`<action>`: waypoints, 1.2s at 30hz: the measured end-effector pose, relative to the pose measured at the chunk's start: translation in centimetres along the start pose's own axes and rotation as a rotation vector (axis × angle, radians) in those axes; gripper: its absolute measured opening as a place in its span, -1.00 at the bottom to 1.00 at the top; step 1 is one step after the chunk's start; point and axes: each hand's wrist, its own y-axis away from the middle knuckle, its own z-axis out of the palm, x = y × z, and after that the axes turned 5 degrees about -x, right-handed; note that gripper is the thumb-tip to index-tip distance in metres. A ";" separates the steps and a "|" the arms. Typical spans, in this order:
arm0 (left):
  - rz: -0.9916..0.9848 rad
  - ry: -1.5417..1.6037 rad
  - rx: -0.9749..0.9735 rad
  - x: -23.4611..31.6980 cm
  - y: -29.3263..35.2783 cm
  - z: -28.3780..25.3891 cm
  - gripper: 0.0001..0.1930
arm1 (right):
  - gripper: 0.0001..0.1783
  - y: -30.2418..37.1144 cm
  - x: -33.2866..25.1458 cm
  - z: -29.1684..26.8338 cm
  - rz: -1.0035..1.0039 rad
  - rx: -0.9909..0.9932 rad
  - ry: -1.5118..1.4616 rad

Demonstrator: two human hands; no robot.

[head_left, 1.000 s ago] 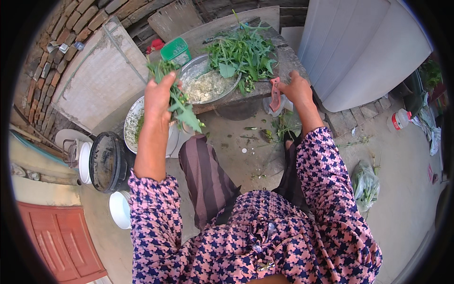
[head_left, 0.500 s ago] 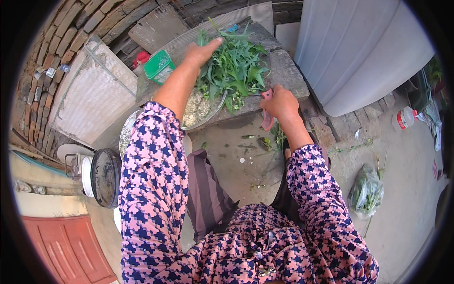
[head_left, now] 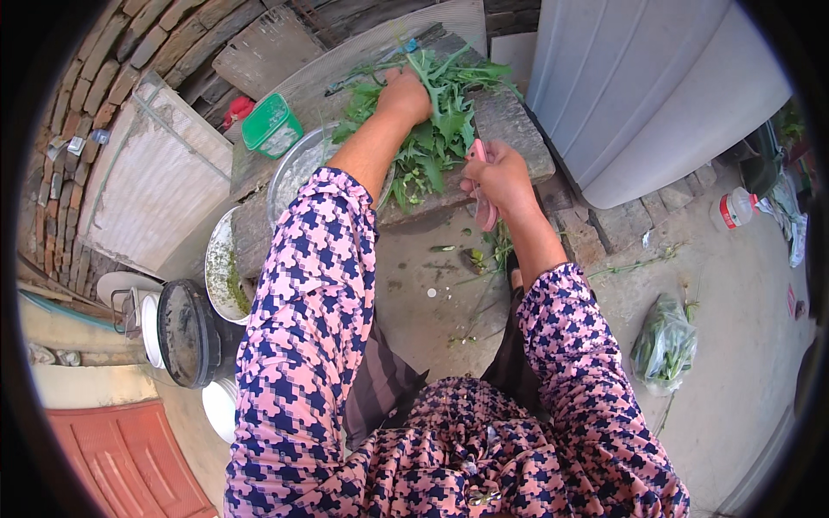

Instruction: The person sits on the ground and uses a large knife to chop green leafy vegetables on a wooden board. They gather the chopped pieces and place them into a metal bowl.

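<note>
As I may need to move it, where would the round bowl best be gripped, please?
I'd likely grip the round bowl by its left rim, coming from the left: that curved edge shows bare, whereas leafy greens crowd its right side and the left arm crosses over it.

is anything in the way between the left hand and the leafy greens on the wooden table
Nothing visible: the left hand is right in among the leafy greens. The right hand, holding a pink tool, is off to the right, not between them.
</note>
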 end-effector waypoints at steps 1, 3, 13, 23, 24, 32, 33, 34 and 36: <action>0.001 0.130 0.009 -3.6 -0.6 0.6 -0.23 | -0.76 0.2 -0.1 0.7 -0.005 -0.027 0.027; 0.005 0.136 0.045 -3.4 -0.7 2.0 -0.32 | -0.76 0.2 -0.3 -0.1 -0.014 -0.012 0.103; 0.076 -0.367 -0.076 3.8 3.5 -2.9 -0.13 | -0.74 0.2 -0.8 -1.6 -0.055 0.066 0.158; 0.160 -0.091 0.138 2.3 9.6 -11.0 -0.42 | -0.73 0.2 -1.1 -1.6 -0.149 0.109 0.265; 0.132 0.001 0.235 1.9 11.4 -11.8 -0.45 | -0.73 0.2 -1.2 -1.7 -0.127 0.091 0.222; -0.231 0.316 0.970 -12.0 26.1 -9.9 -0.26 | -0.68 0.4 -1.3 -1.1 -0.124 0.028 0.243; -0.336 0.374 0.859 -13.2 27.5 -8.5 -0.24 | -0.72 0.7 -1.2 -0.9 -0.150 0.044 0.229; -0.434 0.424 0.754 -13.1 28.6 -8.0 -0.21 | -0.74 0.5 -1.1 -1.1 -0.133 0.030 0.212; -0.512 0.762 0.492 -12.9 29.1 -6.5 -0.26 | -0.76 -0.3 -0.5 -2.1 -0.140 0.015 0.206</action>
